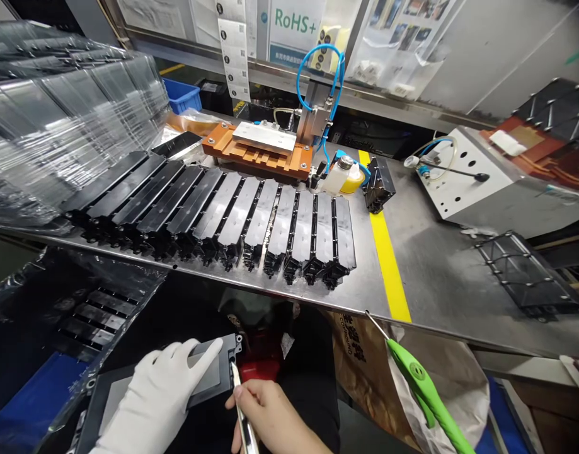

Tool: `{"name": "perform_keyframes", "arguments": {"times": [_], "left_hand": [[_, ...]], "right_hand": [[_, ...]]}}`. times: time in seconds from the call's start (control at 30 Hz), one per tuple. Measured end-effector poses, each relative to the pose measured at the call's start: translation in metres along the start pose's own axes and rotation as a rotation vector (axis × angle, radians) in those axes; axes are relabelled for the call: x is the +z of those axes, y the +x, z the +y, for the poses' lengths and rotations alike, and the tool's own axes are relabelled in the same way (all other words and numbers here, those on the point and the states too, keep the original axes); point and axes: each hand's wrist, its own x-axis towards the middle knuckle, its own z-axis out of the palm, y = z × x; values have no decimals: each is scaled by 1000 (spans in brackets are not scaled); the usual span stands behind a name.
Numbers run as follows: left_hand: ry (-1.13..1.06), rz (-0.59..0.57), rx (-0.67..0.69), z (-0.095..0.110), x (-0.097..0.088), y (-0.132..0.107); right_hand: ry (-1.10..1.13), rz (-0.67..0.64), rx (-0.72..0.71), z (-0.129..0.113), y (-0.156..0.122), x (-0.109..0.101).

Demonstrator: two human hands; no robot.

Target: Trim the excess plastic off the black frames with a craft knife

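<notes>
My left hand (164, 394), in a white glove, presses on a flat black part with a grey panel (213, 372), held low below the bench edge. Bare, my right hand (265, 413) pinches a thin metal tool, likely tweezers (239, 403), whose tip touches the part's right end near its connector. Above on the steel bench (440, 271) lies a long row of several similar black parts (232, 221), laid side by side and overlapping.
An orange fixture with a metal plate and blue hoses (265, 145) stands behind the row. A white bottle (339, 173), a yellow tape line (388, 258), a grey box (478, 183), clear trays (57, 120) at left. Green-handled tool (421, 384) hangs at the bench edge.
</notes>
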Motion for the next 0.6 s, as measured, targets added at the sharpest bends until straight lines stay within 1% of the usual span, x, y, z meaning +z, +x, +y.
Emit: {"name": "perform_keyframes", "arguments": {"times": [0.07,0.17,0.23,0.27,0.3,0.33,0.43,0.47,0.5,0.53,0.6], "left_hand": [[24,30,7,1,-1,0],[18,33,3,1,-1,-1],[-11,2,-12,-1,0,-3],[-32,-16,-18,-2,1,-4],[-57,-35,-24,-3,2,-6],[-84,-52,-25,-4,3,-7],[-157,-87,-9,-8,5,-9],[-172,-94,-6,-9,5,-9],[-182,-96,-6,-10,5,-9],[-188,-97,-7,-10,5,-9],[-186,-119,-12,-11,4,-8]], "right_hand": [[142,-58,22,5,6,3],[312,-99,66,3,7,0],[338,-84,74,-4,3,-6],[302,-55,39,-7,1,-11],[215,-6,-32,-10,-2,-17],[72,67,-133,-12,-5,-22],[-584,345,-482,-14,-10,-38],[-787,414,-566,-13,-11,-42],[-943,463,-626,-13,-11,-45],[-1048,495,-674,-12,-10,-48],[-1158,538,-774,-12,-8,-50]]}}
